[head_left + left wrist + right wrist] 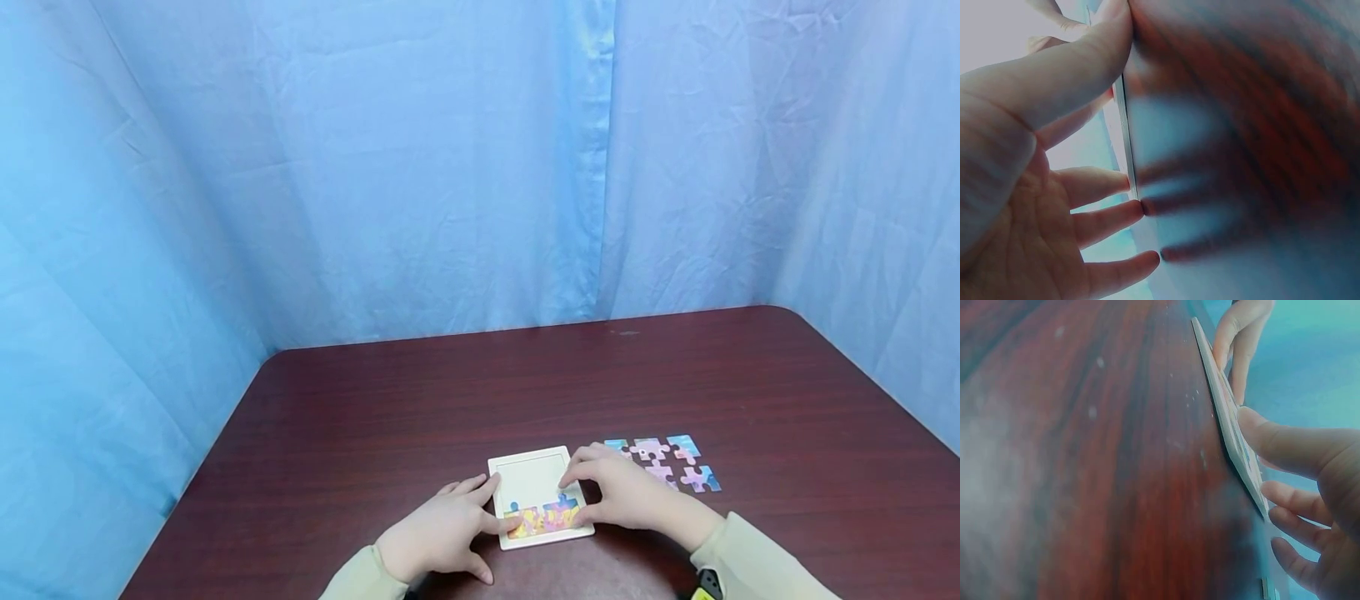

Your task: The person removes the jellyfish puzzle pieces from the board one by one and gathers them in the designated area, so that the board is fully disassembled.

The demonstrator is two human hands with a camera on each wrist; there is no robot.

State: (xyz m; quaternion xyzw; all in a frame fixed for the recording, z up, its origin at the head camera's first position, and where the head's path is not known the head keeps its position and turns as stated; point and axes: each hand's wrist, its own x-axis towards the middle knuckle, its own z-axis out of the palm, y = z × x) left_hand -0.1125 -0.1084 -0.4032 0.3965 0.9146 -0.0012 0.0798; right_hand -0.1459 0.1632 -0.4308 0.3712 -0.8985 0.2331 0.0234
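A square white puzzle tray (pixel 532 477) lies near the table's front edge, with colourful jigsaw pieces along its near side. My left hand (pixel 446 529) is at the tray's left side, fingers extended. One of its fingertips touches the yellow-and-pink piece (pixel 529 522) at the near left; others meet the left rim. My right hand (pixel 626 487) reaches in from the right, its thumb and bent index finger pinching the blue-and-pink piece (pixel 558 515) at the near right. In the right wrist view the thumb (pixel 1266 434) lies over the tray edge (pixel 1225 419); the fingertip contacts are partly hidden.
Several loose jigsaw pieces (pixel 683 448) lie right of the tray, some partly behind my right hand. Dark reddish wood makes up the tabletop (pixel 390 417). Blue curtains (pixel 450 183) hang behind the table and along both sides.
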